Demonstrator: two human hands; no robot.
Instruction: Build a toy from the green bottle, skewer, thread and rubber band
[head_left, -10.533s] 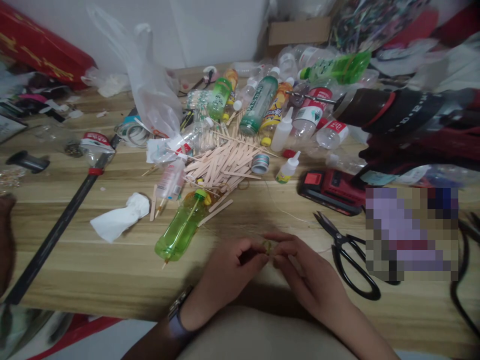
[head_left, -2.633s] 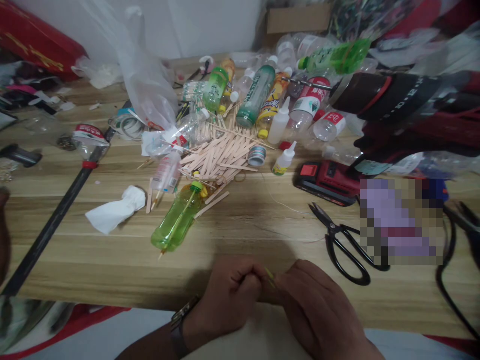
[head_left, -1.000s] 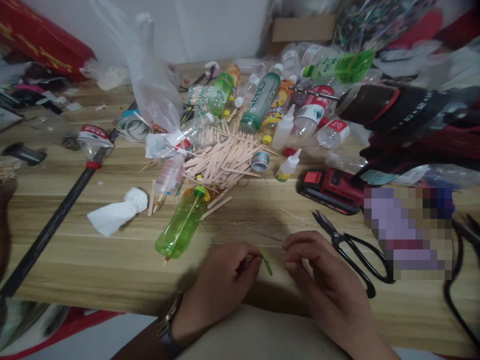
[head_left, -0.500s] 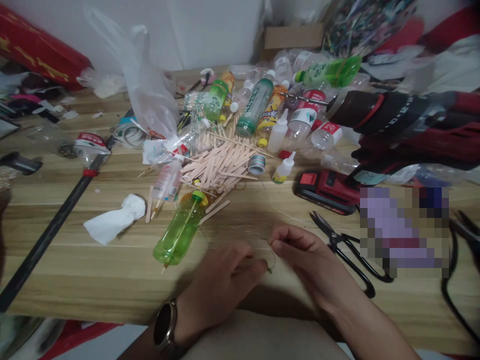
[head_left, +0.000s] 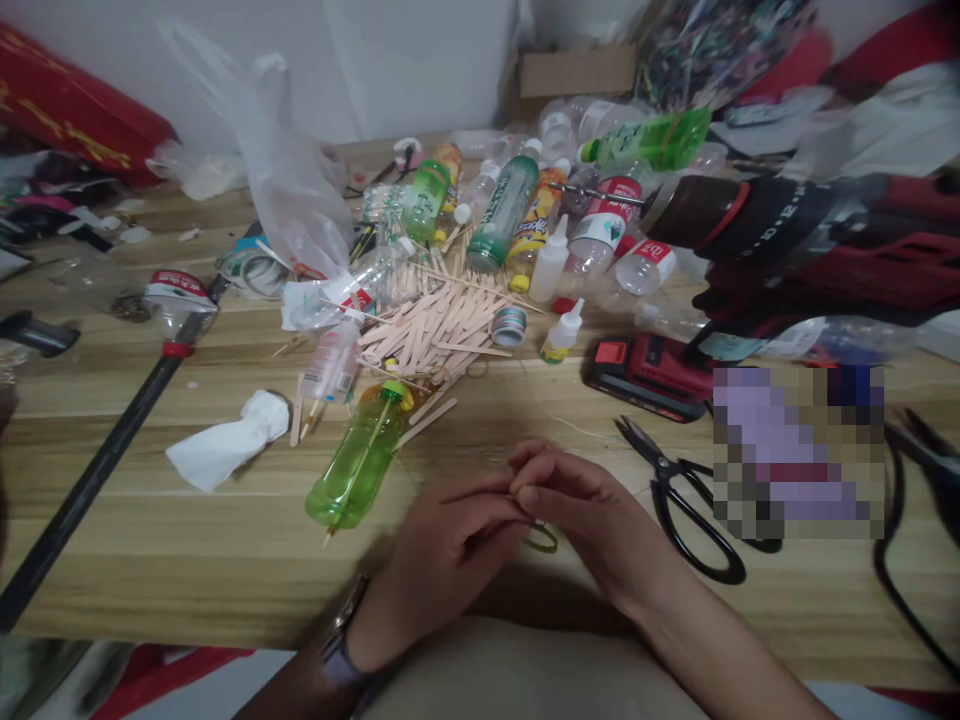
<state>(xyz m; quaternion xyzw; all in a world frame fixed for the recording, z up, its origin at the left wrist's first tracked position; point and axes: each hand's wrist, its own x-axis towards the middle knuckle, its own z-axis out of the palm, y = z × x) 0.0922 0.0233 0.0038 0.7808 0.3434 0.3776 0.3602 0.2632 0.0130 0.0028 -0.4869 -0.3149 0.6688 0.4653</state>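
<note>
My left hand (head_left: 457, 545) and my right hand (head_left: 577, 505) meet at the fingertips above the front of the wooden table. Both have their fingers closed in a pinch. A thin green rubber band (head_left: 546, 543) hangs as a loop just under the left fingertips, partly hidden. What the right thumb and forefinger pinch is too small to make out. To the left of my hands lies a green plastic bottle (head_left: 356, 465) with a thin stick through it. Black-handled scissors (head_left: 675, 480) lie open-bladed to the right of my right hand.
Behind my hands is a pile of wooden craft sticks (head_left: 442, 325) among plastic bottles. A red cordless drill (head_left: 780, 240) stands at the right. A black pipe (head_left: 105, 480) with a cut bottle top (head_left: 176, 305) and a white tissue (head_left: 229, 440) lie at the left.
My hands have come together from a small gap, the left fingers reaching to the right fingertips. More of the green loop shows beneath them. The left wrist has turned.
</note>
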